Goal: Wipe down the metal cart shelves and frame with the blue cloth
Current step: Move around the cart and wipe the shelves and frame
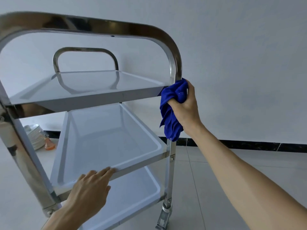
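At the far left of the frame a stack of plates point(35, 136) and a small orange object point(49, 145) sit on the floor beyond the metal cart point(93, 24), whose shiny frame fills the left and centre. In the lower left the left hand point(90, 185) lies flat on the front rim of the middle shelf point(106, 135), fingers point(106, 170) straight and holding nothing; it looks placed to steady the cart, which stands on casters point(164, 216) and would likely roll under a push. Right of centre the right hand point(186, 107) grips the bunched blue cloth point(172, 110), fingers curled round it, pressing it to the frame's right upright point(171, 171) just beside the top shelf point(93, 85) corner. The cloth is soft and light, so it should wrap the tube; the polished steel is stiff and probably slippery, best held by rims or posts.
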Available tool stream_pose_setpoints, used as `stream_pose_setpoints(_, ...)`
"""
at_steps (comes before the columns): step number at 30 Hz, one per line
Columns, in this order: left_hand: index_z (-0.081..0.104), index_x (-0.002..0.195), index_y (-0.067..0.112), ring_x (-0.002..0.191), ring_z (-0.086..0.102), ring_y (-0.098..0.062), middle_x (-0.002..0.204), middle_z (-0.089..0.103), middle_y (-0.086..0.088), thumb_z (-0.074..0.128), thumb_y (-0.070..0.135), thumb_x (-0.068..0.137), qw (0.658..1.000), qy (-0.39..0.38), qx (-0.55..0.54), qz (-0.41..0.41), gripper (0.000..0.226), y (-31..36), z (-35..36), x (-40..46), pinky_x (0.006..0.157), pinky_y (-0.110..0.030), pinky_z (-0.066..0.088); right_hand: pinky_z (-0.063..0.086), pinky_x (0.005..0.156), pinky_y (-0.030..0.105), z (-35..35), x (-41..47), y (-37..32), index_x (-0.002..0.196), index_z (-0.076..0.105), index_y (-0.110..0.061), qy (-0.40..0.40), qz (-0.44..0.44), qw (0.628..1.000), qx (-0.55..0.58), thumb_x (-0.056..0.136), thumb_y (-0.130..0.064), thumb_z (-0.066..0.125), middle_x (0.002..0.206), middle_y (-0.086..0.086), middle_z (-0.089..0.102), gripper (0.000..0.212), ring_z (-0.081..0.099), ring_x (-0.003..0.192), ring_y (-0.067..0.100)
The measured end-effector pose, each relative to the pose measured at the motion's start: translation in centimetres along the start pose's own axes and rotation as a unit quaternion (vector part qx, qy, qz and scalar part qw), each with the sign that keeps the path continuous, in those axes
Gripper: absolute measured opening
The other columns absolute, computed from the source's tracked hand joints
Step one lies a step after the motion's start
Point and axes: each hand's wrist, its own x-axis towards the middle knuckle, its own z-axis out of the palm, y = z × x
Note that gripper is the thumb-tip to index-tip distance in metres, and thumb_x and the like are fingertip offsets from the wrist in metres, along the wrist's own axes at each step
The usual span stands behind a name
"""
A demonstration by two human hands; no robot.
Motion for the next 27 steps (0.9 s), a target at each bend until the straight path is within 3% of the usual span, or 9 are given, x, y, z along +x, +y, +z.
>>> stream_pose_setpoints(3,0.073,0.106,0.022,0.057,0.068,-0.016,0.093,0.076,0.009,0.098,0.02,0.04,1.0,0.019,0.009,-0.002,0.071,0.1,0.4,0.1,0.042,-0.034,0.055,0.053,0.07,0.023,0.0,-0.1,1.7,0.127,0.048,-0.023,0.007,0.024,1.0,-0.013,0.083,-0.015,0.072,0.099,-0.009,0.063,0.051,0.062,0.08,0.006)
stream_pose_setpoints(8,0.072,0.11,0.017,0.058,0.069,-0.021,0.094,0.077,0.004,0.095,0.01,0.045,0.999,0.05,0.01,0.007,0.069,0.2,0.8,-0.1,0.045,-0.035,0.055,0.056,0.068,0.033,-0.5,-2.1,5.4,0.108,0.05,-0.025,-0.018,0.054,0.997,-0.051,0.079,-0.011,0.068,0.087,-0.003,0.061,0.037,0.059,0.072,0.012)
stream_pose_setpoints(16,0.074,0.111,0.016,0.057,0.07,-0.023,0.1,0.077,0.001,0.091,0.0,0.047,0.996,0.081,-0.013,0.022,0.068,0.0,0.9,0.0,0.046,-0.034,0.055,0.045,0.054,0.007,-0.4,-8.7,10.7,0.123,0.044,-0.014,-0.014,0.115,0.99,-0.075,0.083,0.006,0.065,0.086,-0.007,0.055,0.049,0.057,0.064,-0.012)
stream_pose_setpoints(20,0.075,0.109,0.018,0.05,0.067,-0.021,0.098,0.077,0.002,0.088,-0.008,0.046,0.996,0.079,-0.022,0.025,0.069,-0.5,1.0,0.1,0.042,-0.031,0.052,0.046,0.062,0.007,-0.2,-6.3,8.6,0.116,0.049,-0.012,-0.009,0.081,0.993,-0.084,0.083,-0.002,0.067,0.086,-0.004,0.059,0.039,0.057,0.068,-0.008)
stream_pose_setpoints(23,0.077,0.107,0.022,0.045,0.066,-0.019,0.097,0.077,0.004,0.086,-0.009,0.05,0.997,0.068,-0.017,0.019,0.065,-0.7,0.8,0.3,0.038,-0.028,0.049,0.052,0.071,0.017,0.3,-2.8,5.3,0.111,0.051,-0.019,0.015,0.034,0.997,-0.062,0.081,-0.011,0.07,0.089,-0.005,0.063,0.036,0.061,0.074,0.001)
stream_pose_setpoints(27,0.078,0.104,0.025,0.041,0.064,-0.019,0.091,0.077,0.005,0.083,-0.013,0.052,0.998,0.06,-0.023,0.013,0.064,-0.9,0.3,0.5,0.032,-0.023,0.043,0.051,0.064,0.017,0.4,-0.6,3.1,0.117,0.052,-0.014,0.034,-0.021,0.998,-0.041,0.082,-0.009,0.069,0.085,-0.009,0.059,0.039,0.056,0.067,0.001)
